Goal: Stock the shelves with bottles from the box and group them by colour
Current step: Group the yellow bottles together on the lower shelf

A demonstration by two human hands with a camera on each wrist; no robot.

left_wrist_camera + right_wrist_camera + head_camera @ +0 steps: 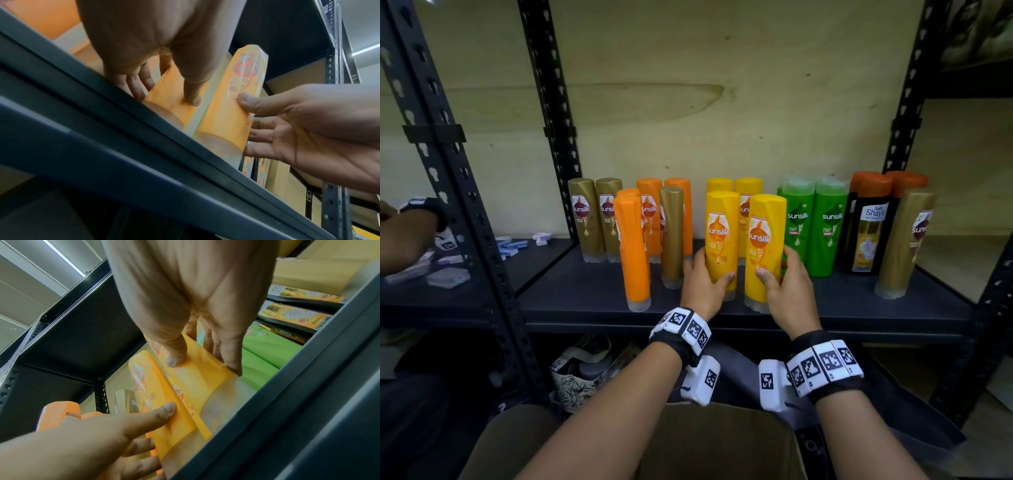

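Two yellow Sunsilk bottles stand side by side on the dark shelf point(585, 291), in front of two more yellow bottles point(748, 187). My left hand point(710, 270) grips the left yellow bottle point(721, 222) low down, thumb in front and fingers behind. My right hand point(775, 265) grips the right yellow bottle point(766, 219) the same way. In the left wrist view my left hand point(164, 92) clasps the left bottle point(170, 87), with the right bottle point(230, 120) beside it. In the right wrist view my right hand point(203, 363) holds the right bottle point(197, 378).
Left of the yellow group stand gold bottles point(589, 219) and orange bottles point(631, 246); to the right are green bottles point(813, 226), black orange-capped bottles point(866, 226) and a leaning gold bottle point(904, 243). A cardboard box point(715, 442) sits below. Another person's hand point(400, 236) reaches into the left bay.
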